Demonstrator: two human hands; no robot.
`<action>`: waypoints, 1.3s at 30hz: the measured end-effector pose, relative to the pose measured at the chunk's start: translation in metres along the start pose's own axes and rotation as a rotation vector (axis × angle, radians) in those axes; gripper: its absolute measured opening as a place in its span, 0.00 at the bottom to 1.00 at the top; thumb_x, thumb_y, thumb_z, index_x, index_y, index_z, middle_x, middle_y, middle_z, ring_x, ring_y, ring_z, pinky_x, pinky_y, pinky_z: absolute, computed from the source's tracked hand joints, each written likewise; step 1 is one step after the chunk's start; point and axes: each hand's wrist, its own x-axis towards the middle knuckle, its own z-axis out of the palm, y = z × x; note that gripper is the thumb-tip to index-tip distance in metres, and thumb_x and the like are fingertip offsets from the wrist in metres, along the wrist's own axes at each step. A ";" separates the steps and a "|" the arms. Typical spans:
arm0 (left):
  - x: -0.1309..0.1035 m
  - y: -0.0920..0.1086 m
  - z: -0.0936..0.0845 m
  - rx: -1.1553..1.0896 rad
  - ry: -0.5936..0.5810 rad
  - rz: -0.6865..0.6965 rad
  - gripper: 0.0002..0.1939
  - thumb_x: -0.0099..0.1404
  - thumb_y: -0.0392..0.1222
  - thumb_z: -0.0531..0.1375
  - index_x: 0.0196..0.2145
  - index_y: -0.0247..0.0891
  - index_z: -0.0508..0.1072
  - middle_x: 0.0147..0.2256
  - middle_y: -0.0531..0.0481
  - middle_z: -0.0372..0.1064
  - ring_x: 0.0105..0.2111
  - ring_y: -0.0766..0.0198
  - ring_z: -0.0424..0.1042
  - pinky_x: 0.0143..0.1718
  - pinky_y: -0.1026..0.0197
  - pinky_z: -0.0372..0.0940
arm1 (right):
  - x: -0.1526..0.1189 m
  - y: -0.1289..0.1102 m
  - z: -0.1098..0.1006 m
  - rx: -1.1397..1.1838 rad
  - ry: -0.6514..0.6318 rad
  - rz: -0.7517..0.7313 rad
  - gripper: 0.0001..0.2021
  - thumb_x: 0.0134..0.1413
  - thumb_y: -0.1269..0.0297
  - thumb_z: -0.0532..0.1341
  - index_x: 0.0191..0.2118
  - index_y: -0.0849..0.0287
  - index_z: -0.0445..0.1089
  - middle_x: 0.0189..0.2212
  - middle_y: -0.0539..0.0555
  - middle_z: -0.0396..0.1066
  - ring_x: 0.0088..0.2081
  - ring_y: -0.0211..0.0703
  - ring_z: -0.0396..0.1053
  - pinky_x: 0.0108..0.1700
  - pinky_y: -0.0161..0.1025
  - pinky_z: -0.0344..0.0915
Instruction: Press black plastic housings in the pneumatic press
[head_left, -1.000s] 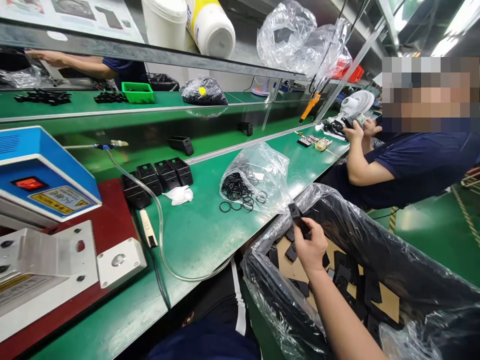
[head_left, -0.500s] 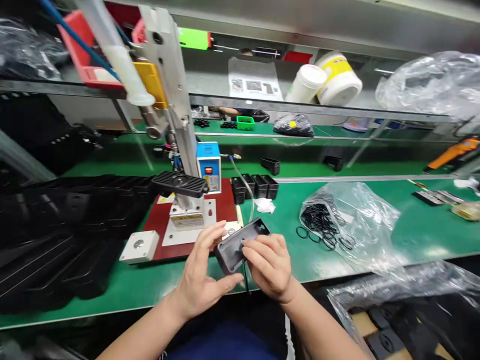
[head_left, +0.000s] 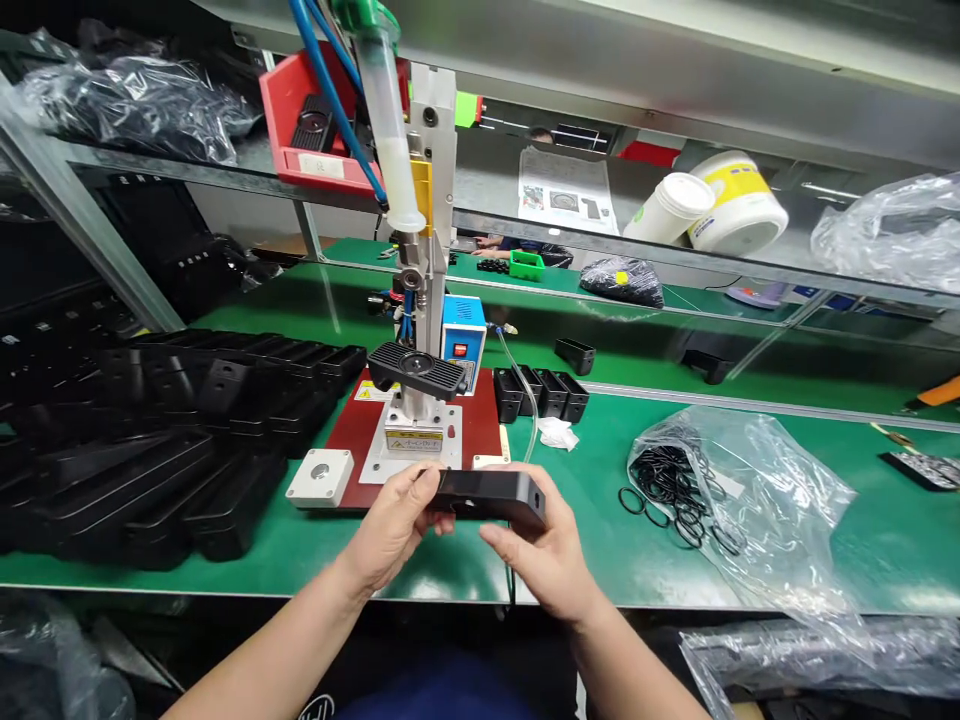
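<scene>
A black plastic housing [head_left: 487, 494], long and box-shaped, is held level above the front of the green bench. Its smooth outer side faces me, and its hollow side is hidden. My left hand [head_left: 397, 520] pinches the left end, thumb on top and fingers beneath. Around the right end curves my right hand [head_left: 551, 550], its fingers mostly behind the part and its thumb apart in front. Just beyond both hands stands a press-like machine [head_left: 416, 430] on a dark red base, with a black ribbed part [head_left: 417, 370] lying on its fixture.
Many black housings [head_left: 135, 480] are piled on the left. Several small black boxes [head_left: 551, 392] stand by the blue control box [head_left: 463, 335]. Black rings spill from a clear bag [head_left: 780, 470] on the right. A white button box [head_left: 320, 478] sits at the base's left corner.
The housing has been turned from tilted, hollow side showing, to level with its outer side showing. My right fingers have moved from inside it to its right end. The view has swung left.
</scene>
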 end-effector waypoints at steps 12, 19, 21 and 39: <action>0.019 0.037 -0.032 0.632 0.268 0.698 0.08 0.64 0.46 0.60 0.38 0.40 0.69 0.45 0.45 0.67 0.49 0.57 0.67 0.51 0.56 0.62 | 0.060 -0.001 0.012 -0.488 0.007 -0.244 0.08 0.56 0.60 0.65 0.40 0.54 0.73 0.48 0.58 0.71 0.50 0.49 0.70 0.51 0.48 0.68; 0.079 0.086 -0.050 0.821 0.484 0.875 0.12 0.68 0.50 0.53 0.39 0.40 0.68 0.42 0.45 0.69 0.47 0.57 0.67 0.52 0.53 0.61 | 0.130 -0.004 0.026 -0.631 0.089 -0.523 0.06 0.58 0.61 0.63 0.39 0.56 0.74 0.47 0.59 0.70 0.50 0.47 0.69 0.53 0.47 0.67; 0.093 0.094 -0.056 0.855 0.518 0.834 0.14 0.68 0.51 0.52 0.39 0.40 0.69 0.41 0.46 0.70 0.46 0.57 0.67 0.51 0.53 0.61 | 0.143 0.003 0.028 -0.673 0.097 -0.520 0.07 0.58 0.60 0.63 0.39 0.56 0.74 0.46 0.59 0.71 0.49 0.47 0.70 0.51 0.46 0.68; 0.120 0.088 -0.066 0.576 0.449 0.713 0.16 0.62 0.42 0.50 0.36 0.36 0.77 0.37 0.49 0.76 0.37 0.62 0.72 0.39 0.62 0.65 | 0.153 0.026 0.043 -0.844 0.267 -0.625 0.14 0.66 0.65 0.52 0.47 0.58 0.73 0.44 0.58 0.75 0.48 0.47 0.72 0.49 0.48 0.68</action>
